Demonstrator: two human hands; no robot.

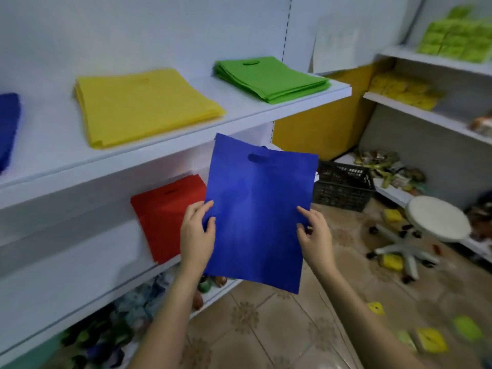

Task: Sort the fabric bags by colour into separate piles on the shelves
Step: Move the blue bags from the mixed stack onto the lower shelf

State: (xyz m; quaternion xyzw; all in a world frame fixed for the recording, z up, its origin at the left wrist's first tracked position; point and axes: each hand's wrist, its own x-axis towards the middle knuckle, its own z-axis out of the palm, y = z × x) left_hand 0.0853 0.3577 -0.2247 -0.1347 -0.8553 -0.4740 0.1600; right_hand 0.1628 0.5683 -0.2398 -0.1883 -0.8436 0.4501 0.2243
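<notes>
Two grips on one blue bag, its pile far to the left

Both grips hold the blue bag (259, 209) in the air in front of the shelves, one on each long edge, down in the bag's lower half. The left grip (197, 233) pinches the left edge and the right grip (314, 233) pinches the right edge. The bag's long axis runs up and away from the grips, tilted a little, with the handle cut-out (258, 157) at the far end.

Where it belongs, I judge, is the blue pile (8, 129). That pile lies up and far to the left of both grips, at the very edge of view on the upper shelf (53, 155). The left grip is the nearer one to it.

Between the grips and that pile sits the yellow pile (143, 105), above and to the left. The green pile (269, 78) is above and slightly right, on the same shelf. The red pile (165, 214) lies just left of the left grip on the shelf below, partly hidden by the bag. The carry would likely go left and upward, over the shelf lip and past the yellow.
</notes>
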